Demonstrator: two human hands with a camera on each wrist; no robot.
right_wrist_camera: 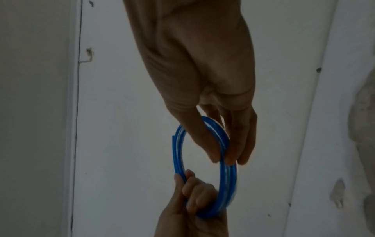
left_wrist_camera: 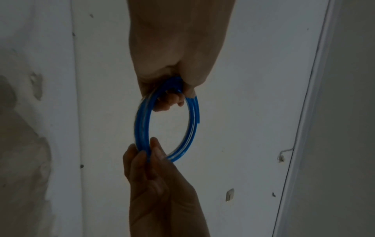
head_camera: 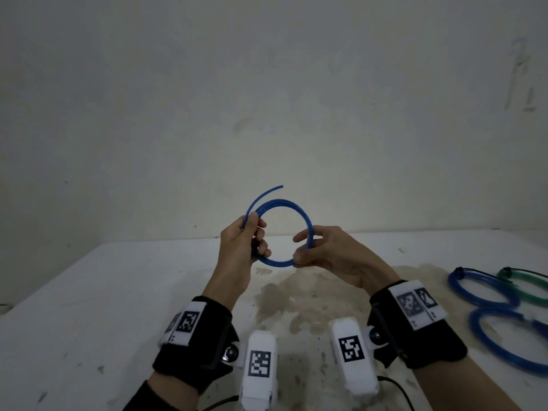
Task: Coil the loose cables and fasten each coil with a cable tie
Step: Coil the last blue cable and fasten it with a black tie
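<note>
A blue cable coil (head_camera: 296,207) of a few turns hangs in the air above the white table (head_camera: 118,292), held between both hands. My left hand (head_camera: 252,238) grips the coil's left side with curled fingers; a loose cable end (head_camera: 274,188) arcs up past it. My right hand (head_camera: 305,249) pinches the coil's lower right side between thumb and fingers. The left wrist view shows the coil (left_wrist_camera: 142,121) running from my left hand (left_wrist_camera: 172,96) to my right hand's fingertips (left_wrist_camera: 154,147). In the right wrist view the right hand (right_wrist_camera: 223,154) pinches the coil (right_wrist_camera: 178,144).
Two blue coils (head_camera: 480,287) (head_camera: 504,360) and a green coil (head_camera: 530,280), some bound with black ties, lie on the table at the right. A brownish stain (head_camera: 296,295) marks the table under my hands. A pale wall (head_camera: 267,99) stands behind the table.
</note>
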